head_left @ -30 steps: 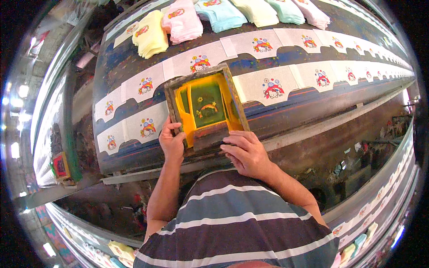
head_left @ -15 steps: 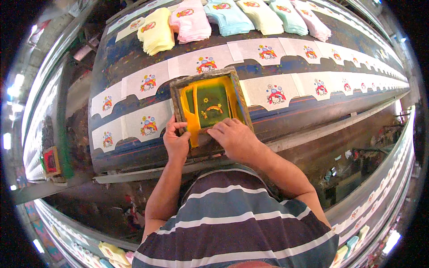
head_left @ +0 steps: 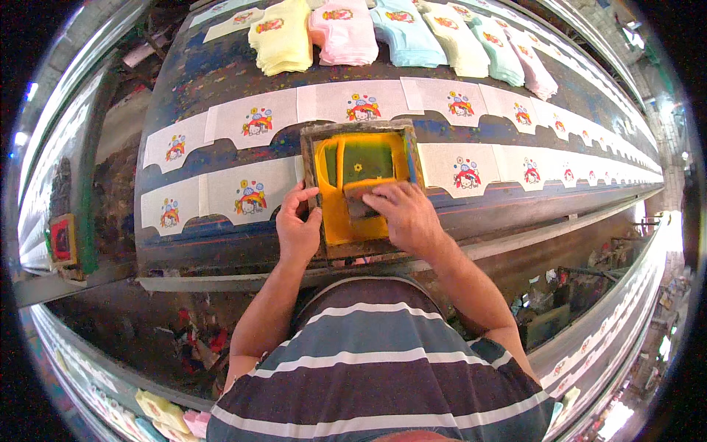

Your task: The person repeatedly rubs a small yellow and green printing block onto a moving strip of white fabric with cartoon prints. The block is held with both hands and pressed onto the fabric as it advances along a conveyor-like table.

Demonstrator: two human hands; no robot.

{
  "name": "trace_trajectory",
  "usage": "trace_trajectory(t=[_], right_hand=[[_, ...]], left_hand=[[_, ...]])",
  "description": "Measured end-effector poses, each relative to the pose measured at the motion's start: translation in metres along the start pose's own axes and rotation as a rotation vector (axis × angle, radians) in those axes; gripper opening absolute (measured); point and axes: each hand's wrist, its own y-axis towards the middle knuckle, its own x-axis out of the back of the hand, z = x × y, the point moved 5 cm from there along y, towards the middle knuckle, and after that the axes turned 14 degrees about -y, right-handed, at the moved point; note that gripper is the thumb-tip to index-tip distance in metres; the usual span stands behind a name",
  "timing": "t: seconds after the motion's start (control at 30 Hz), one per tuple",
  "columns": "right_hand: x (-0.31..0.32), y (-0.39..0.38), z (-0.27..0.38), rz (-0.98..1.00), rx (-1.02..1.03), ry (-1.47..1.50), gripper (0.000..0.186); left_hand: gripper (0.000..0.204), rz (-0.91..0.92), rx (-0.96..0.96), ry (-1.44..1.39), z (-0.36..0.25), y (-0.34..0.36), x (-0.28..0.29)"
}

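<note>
At a long dark printing table (head_left: 479,210), we see a wooden-framed printing screen (head_left: 359,127) near the centre of the view, with white printed fabric panels (head_left: 460,171) at its 3 and 9 o'clock. The left hand (head_left: 298,225), at the frame's 8 o'clock, grasps the left rail between fingers and thumb; the right hand (head_left: 409,217), at 4 o'clock, pinches a squeegee (head_left: 356,197) inside the screen. Yellow ink (head_left: 333,221) coats the mesh around it, thickest toward 7 o'clock, while the green stencil area (head_left: 368,163) shows toward 12. In our judgement, a clean stroke calls for an even tilt, steady pressure across the blade's full width and a frame pinned flat; uneven pressure could leave the colour patchy, and a slipping frame could blur it.
</note>
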Motion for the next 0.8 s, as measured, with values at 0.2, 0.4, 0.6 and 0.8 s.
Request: trace_trajectory(t=[0.2,0.4,0.6,0.8], right_hand=[[-0.018,0.076,-0.052,0.031,-0.028,-0.042,0.049],[-0.022,0.091,-0.061,0.045,-0.033,-0.089,0.05],[-0.013,0.039,-0.016,0.072,-0.013,-0.001,0.052],[0.006,-0.02,0.031,0.203,-0.075,0.047,0.06]], left_hand=[[0.046,0.012,0.098,-0.093,0.009,0.007,0.001],[0.042,0.013,0.056,0.001,0.004,0.003,0.003],[0.04,0.038,-0.007,0.107,-0.004,0.005,0.002],[0.04,0.012,0.015,0.009,-0.003,0.003,-0.001]])
